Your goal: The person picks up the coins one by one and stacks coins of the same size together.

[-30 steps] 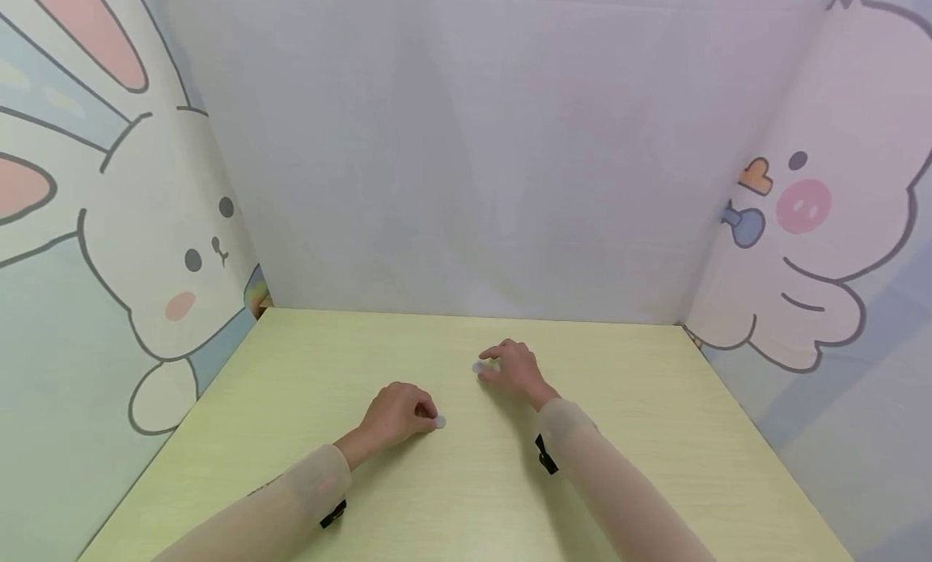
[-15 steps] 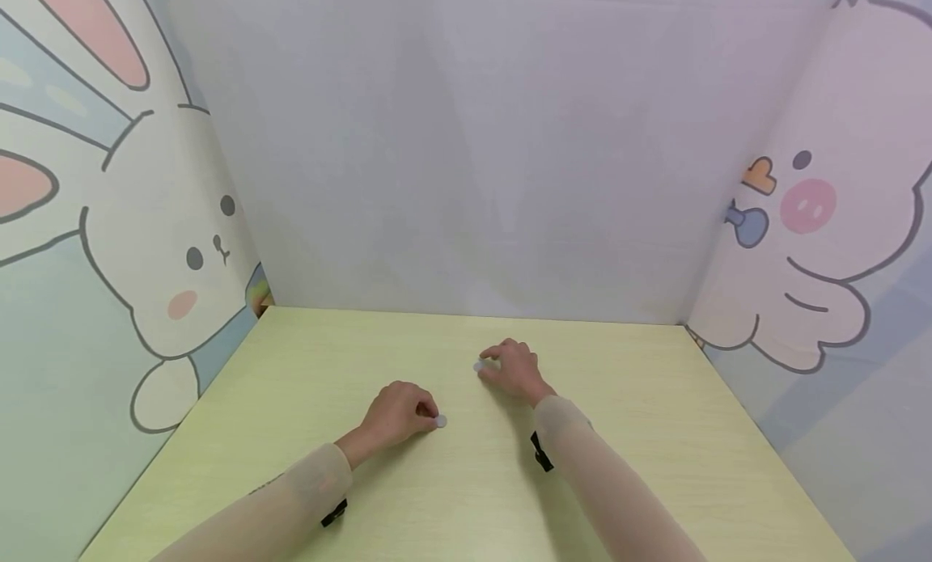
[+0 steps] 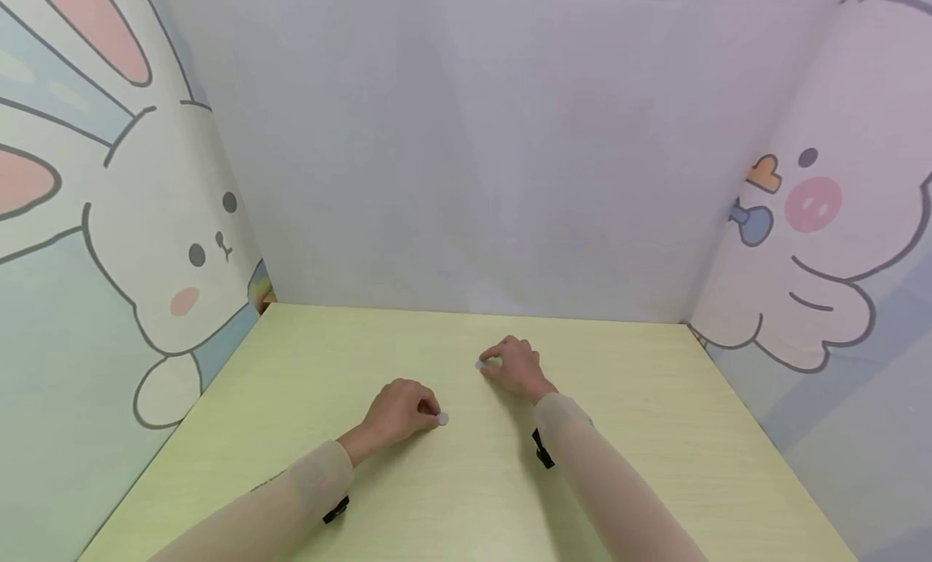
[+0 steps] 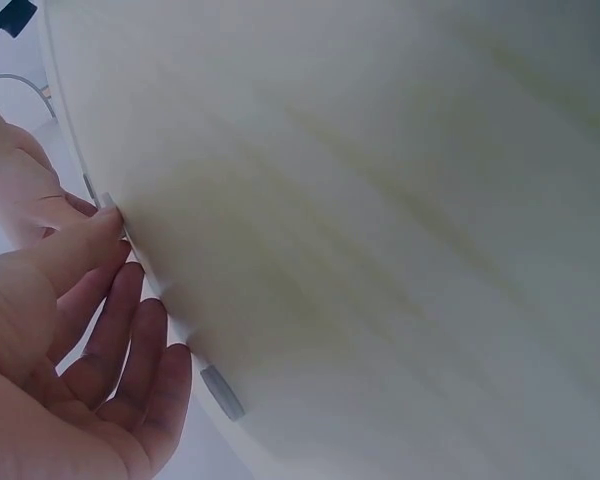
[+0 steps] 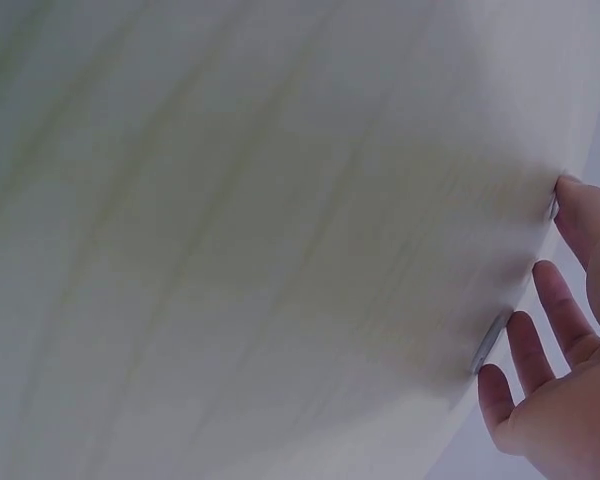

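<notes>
My left hand rests low over the table, its thumb and index finger pinching the edge of a small grey disc. Farther back and to the right, my right hand has another small grey disc between thumb and index fingertips. The left wrist view shows a third disc flat on the table beyond the left little finger. Beside the right hand's outer fingertips lies a disc, seen in the right wrist view. The discs' exact kind is too small to tell. Both hands cover part of the table beneath them.
The pale yellow table reaches back to a plain whitish curtain. A rabbit-printed panel flanks its left side, and another cartoon-printed panel its right. Black straps hang at both wrists.
The head view has shifted very slightly. Both hands stay practically in place at their discs.
</notes>
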Action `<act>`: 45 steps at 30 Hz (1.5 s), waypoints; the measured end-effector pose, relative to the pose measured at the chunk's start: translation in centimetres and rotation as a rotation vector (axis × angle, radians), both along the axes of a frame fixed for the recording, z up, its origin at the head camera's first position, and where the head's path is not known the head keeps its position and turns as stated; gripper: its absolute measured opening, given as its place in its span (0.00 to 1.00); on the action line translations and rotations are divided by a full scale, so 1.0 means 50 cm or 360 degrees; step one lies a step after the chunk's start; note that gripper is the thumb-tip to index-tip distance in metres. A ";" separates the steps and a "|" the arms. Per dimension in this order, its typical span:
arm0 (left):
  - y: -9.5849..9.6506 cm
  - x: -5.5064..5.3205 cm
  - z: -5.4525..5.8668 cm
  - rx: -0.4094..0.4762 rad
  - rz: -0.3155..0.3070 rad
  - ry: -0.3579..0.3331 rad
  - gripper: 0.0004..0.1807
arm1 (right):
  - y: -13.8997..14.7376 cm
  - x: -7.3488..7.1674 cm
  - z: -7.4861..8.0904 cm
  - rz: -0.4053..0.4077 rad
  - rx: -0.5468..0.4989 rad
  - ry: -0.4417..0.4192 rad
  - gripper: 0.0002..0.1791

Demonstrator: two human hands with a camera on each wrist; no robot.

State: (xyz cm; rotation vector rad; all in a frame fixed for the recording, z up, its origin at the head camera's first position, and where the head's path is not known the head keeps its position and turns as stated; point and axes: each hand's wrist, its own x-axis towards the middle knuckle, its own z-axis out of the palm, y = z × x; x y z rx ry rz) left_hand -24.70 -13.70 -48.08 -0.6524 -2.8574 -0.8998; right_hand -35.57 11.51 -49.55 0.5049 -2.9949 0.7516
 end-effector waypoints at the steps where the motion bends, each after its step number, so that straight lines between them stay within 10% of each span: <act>1: 0.000 -0.001 0.001 0.0002 0.0001 -0.0001 0.04 | 0.001 -0.001 0.001 0.0001 0.0005 -0.0003 0.11; 45: 0.002 0.002 0.000 0.0001 0.0058 -0.0059 0.05 | 0.018 0.038 0.021 0.0178 0.0132 0.0106 0.07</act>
